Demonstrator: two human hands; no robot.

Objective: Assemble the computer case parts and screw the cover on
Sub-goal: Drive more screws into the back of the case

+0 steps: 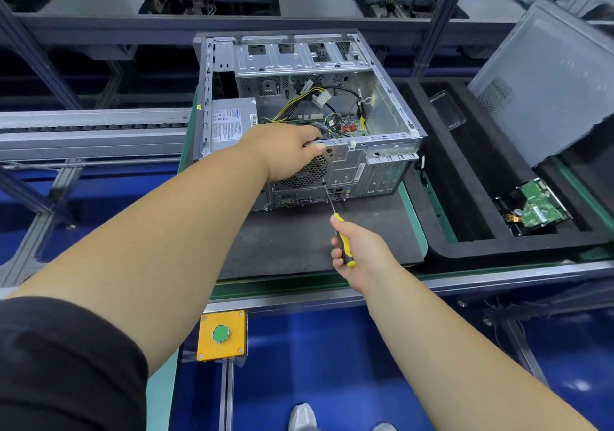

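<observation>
An open grey computer case (382, 168) lies on its side on a dark mat, its inside with wires and a power supply (229, 124) exposed. My left hand (285, 154) grips the case's near top edge above the round fan grille (309, 173). My right hand (358, 251) holds a yellow-and-black screwdriver (342, 237), whose tip touches the rear panel by the fan grille's lower right. The grey side cover (548, 88) leans upright at the right, apart from the case.
A black foam tray (471, 198) to the right of the case holds a hard drive with a green board (538, 208). A yellow box with a green button (222, 334) sits on the near frame rail. Metal racking runs behind the case.
</observation>
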